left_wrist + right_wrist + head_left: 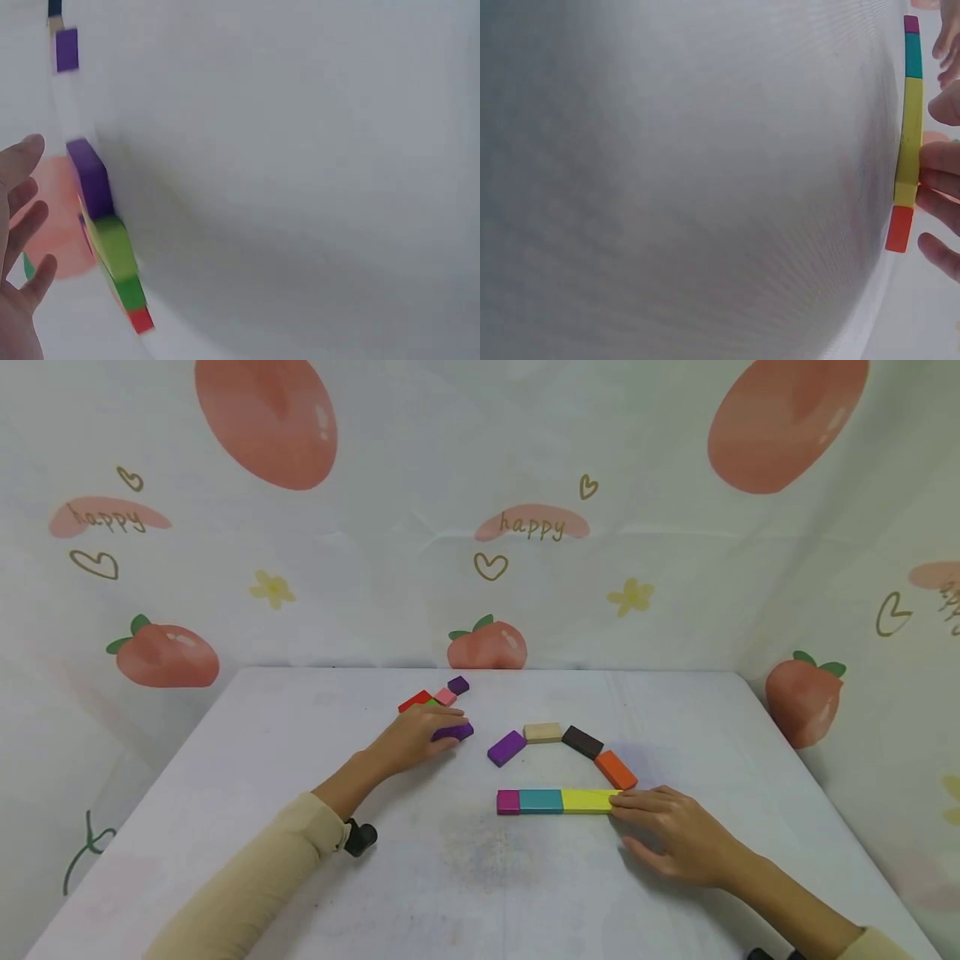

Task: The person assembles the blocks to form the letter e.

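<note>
In the head view my left hand [415, 732] is over a group of coloured blocks at the back, beside a purple block [452, 732]. Its fingers look loosely spread in the left wrist view, where that purple block [90, 180] stands out beyond them, with a light green block [116, 247] below it. My right hand [678, 837] lies at the right end of a straight row, its fingertips on the yellow block [587, 802]. Left of the yellow are a teal block [541, 802] and a magenta block [508, 802]. A red block [899, 229] continues that row in the right wrist view.
Above the row, an arc holds a purple block [507, 748], a beige block [542, 732], a black block [582, 742] and an orange block [617, 769]. Red [415, 700], pink [446, 697] and dark purple blocks [458, 685] lie past my left hand. A patterned cloth [375, 527] hangs behind.
</note>
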Available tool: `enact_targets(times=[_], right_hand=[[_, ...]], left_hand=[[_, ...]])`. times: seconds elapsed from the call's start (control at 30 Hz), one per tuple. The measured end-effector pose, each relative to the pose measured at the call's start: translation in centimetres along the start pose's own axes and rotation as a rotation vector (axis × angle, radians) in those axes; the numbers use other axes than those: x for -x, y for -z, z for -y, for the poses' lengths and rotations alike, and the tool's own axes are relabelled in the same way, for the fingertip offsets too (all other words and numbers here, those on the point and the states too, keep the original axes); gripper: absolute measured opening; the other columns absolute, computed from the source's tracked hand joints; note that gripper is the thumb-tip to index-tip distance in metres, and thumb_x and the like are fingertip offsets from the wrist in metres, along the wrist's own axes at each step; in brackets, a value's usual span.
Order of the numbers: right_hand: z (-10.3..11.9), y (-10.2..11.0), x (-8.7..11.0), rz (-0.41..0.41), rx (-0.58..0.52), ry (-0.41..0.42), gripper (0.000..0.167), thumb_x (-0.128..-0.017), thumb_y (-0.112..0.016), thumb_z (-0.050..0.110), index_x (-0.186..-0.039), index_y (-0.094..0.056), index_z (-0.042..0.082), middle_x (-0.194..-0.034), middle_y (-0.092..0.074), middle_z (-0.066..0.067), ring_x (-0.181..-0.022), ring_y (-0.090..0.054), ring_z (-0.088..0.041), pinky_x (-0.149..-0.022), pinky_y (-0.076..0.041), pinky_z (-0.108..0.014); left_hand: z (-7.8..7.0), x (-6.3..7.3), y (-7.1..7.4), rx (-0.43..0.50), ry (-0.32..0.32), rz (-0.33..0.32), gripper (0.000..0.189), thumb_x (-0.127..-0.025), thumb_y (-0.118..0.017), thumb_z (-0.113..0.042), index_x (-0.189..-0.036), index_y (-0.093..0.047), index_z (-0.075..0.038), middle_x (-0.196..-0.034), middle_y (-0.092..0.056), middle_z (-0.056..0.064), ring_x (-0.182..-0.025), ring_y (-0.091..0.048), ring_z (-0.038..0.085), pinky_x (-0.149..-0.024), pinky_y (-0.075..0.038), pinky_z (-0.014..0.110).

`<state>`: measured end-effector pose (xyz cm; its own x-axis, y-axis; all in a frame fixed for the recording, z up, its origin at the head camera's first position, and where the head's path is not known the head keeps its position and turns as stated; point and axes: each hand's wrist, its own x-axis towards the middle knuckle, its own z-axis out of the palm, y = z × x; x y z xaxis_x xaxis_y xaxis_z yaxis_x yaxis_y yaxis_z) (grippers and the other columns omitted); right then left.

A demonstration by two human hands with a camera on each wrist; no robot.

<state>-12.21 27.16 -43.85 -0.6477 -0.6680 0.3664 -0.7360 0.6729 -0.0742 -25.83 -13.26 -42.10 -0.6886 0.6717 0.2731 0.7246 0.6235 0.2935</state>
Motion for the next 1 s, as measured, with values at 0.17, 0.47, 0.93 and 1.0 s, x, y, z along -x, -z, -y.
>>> enact_targets(times=[0.17, 0.47, 0.93, 1.0], right_hand=[[0.0, 0.0, 0.0, -0.005, 0.001, 0.003, 0.039, -0.075, -0.082, 0.021, -0.113, -0.076, 0.011, -0.118, -0.072, 0.0, -0.104, -0.068, -0.019, -0.082, -0.057, -0.047], [0.0, -0.1, 0.1, 0.006, 0.005, 0.0, 0.04, -0.075, -0.082, 0.023, -0.113, -0.076, 0.011, -0.118, -0.072, 0.0, -0.104, -0.068, -0.019, -0.082, -0.057, -0.047], [0.1, 0.0, 0.0, 0.034, 0.01, -0.009, 0.039, -0.077, -0.081, 0.024, -0.114, -0.076, 0.012, -0.119, -0.071, 0.0, -0.104, -0.068, -0.019, -0.082, -0.057, -0.047], [0.1, 0.0, 0.0, 0.035, 0.01, -0.011, 0.039, -0.077, -0.081, 0.024, -0.114, -0.076, 0.012, -0.119, -0.071, 0.0, -0.103, -0.068, -0.019, -0.082, -0.057, -0.047]], left_hand=[[1.0, 1.1, 0.4, -0.06, 0.007, 0.054, 0.039, -0.09, -0.075, -0.018, -0.126, -0.069, -0.006, -0.131, -0.066, 0.01, -0.127, -0.057, 0.029, -0.103, -0.045, 0.051], [1.7, 2.0, 0.4, -0.116, -0.005, 0.108, 0.033, -0.092, -0.071, -0.01, -0.124, -0.071, -0.008, -0.132, -0.065, 0.007, -0.135, -0.048, 0.033, -0.103, -0.041, 0.059], [0.7, 3.0, 0.9, -0.088, -0.04, 0.108, 0.02, -0.085, -0.078, -0.008, -0.106, -0.079, -0.011, -0.109, -0.072, 0.005, -0.116, -0.061, 0.027, -0.101, -0.041, 0.059], [0.7, 3.1, 0.9, -0.074, -0.061, 0.107, 0.019, -0.084, -0.08, -0.009, -0.103, -0.08, -0.01, -0.106, -0.072, 0.004, -0.111, -0.062, 0.025, -0.099, -0.044, 0.055]])
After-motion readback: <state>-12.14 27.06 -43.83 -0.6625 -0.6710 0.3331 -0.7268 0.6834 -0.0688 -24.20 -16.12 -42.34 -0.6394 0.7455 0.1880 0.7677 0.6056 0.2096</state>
